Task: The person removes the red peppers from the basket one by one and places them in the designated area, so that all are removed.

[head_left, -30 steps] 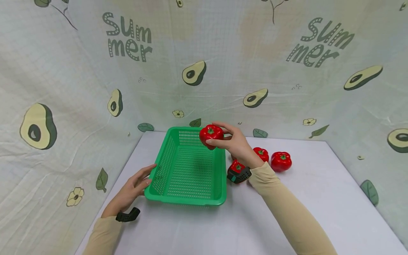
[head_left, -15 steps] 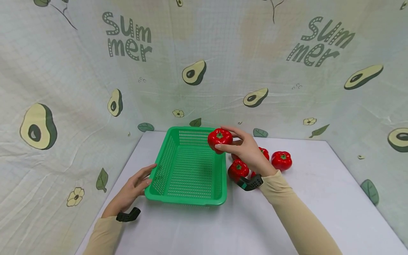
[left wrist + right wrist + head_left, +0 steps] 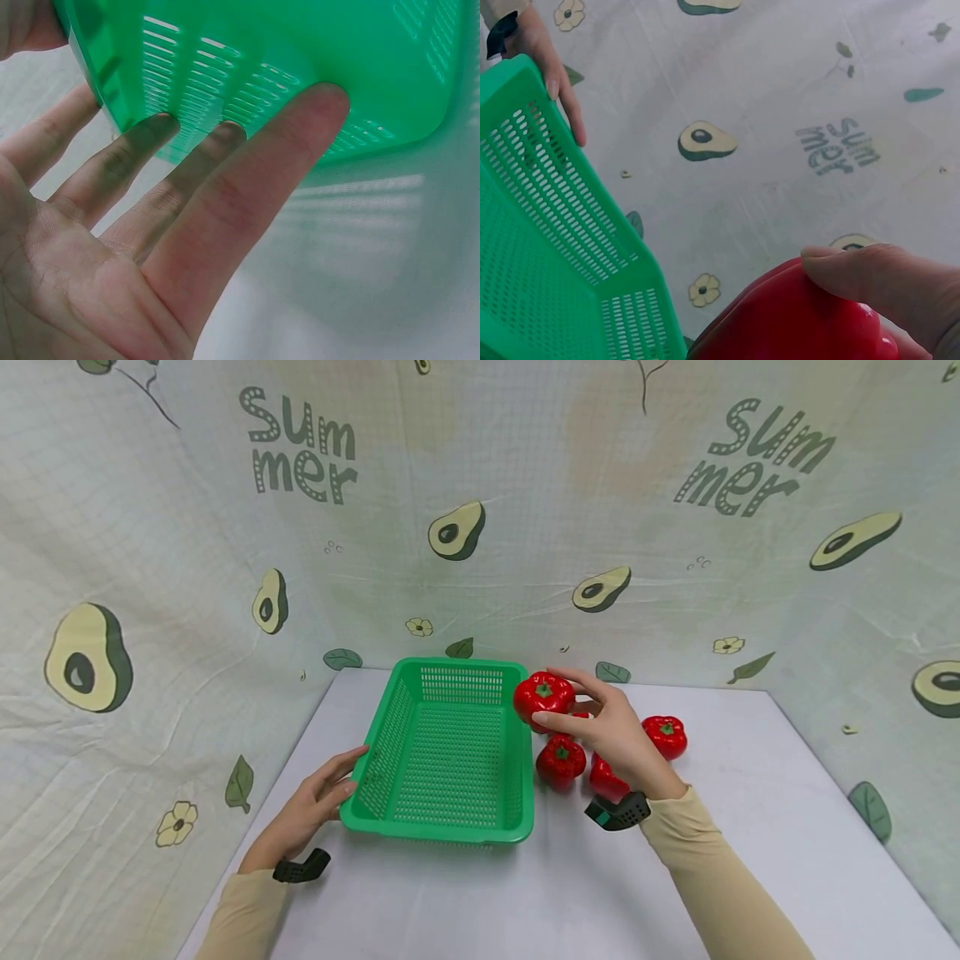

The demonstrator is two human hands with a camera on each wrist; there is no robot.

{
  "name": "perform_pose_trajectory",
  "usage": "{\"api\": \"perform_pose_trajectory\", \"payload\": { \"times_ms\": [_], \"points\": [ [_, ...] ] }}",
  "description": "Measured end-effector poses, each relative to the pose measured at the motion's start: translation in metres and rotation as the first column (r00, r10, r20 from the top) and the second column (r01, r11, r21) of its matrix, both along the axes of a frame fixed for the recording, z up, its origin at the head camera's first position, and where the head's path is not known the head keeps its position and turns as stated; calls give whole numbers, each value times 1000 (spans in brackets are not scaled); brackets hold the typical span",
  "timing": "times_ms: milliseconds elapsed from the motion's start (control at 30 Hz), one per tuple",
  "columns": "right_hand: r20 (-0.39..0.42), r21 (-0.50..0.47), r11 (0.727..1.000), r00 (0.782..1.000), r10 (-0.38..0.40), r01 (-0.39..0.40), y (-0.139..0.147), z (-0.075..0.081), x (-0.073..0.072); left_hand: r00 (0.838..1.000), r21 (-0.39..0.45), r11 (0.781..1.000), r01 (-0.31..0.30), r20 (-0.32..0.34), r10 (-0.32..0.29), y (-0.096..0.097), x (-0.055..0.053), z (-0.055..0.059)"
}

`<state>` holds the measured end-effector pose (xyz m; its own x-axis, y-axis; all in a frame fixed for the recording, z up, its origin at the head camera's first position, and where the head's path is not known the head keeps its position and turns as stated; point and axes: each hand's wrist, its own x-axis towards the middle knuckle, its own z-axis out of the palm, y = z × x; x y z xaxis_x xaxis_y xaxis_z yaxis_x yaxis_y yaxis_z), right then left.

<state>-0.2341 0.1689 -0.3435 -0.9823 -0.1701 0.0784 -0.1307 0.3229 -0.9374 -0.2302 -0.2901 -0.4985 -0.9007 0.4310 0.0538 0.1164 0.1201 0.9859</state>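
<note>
My right hand (image 3: 618, 731) grips a red bell pepper (image 3: 545, 695) between thumb and fingers, held up just beyond the right rim of a green plastic basket (image 3: 450, 833). In the right wrist view the thumb presses on the bell pepper (image 3: 795, 319). No pepper lies inside the basket. My left hand (image 3: 311, 806) touches the basket's left side; in the left wrist view its fairly straight fingers (image 3: 247, 195) rest their tips against the slotted green wall (image 3: 390, 82).
Right of the basket, on the white table (image 3: 600, 893), stand several more peppers: a near one (image 3: 561, 762), one half under the right wrist (image 3: 606, 779) and one farther right (image 3: 666, 737). A printed cloth (image 3: 525, 543) hangs behind.
The right hand has moved to the right and towards me with the bell pepper, from over the basket's back right corner to outside its right rim. Left hand and basket stay put.
</note>
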Motion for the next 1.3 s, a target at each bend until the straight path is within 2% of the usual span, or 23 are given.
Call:
{"api": "perform_pose_trajectory", "payload": {
  "times_ms": [233, 467, 667, 967, 1300],
  "points": [
    [16, 20, 998, 998, -60, 60, 15, -3, 12, 1000, -5, 1000, 5, -4, -5, 0, -1, 0],
    [22, 3, 994, 994, -110, 110, 27, -11, 20, 1000, -12, 1000, -2, -4, 2, 0, 0, 2],
    [-1, 17, 989, 989, -148, 148, 40, -18, 28, 1000, -7, 1000, 2, 0, -2, 1, 0, 1],
    [-13, 32, 980, 980, -198, 199, 60, -28, 37, 1000, -17, 1000, 3, -28, -4, 0, -1, 0],
    [-40, 45, 963, 964, -264, 266, 87, -37, 43, 1000, -15, 1000, 0, -14, 0, 1, 0, 1]
  ]
}}
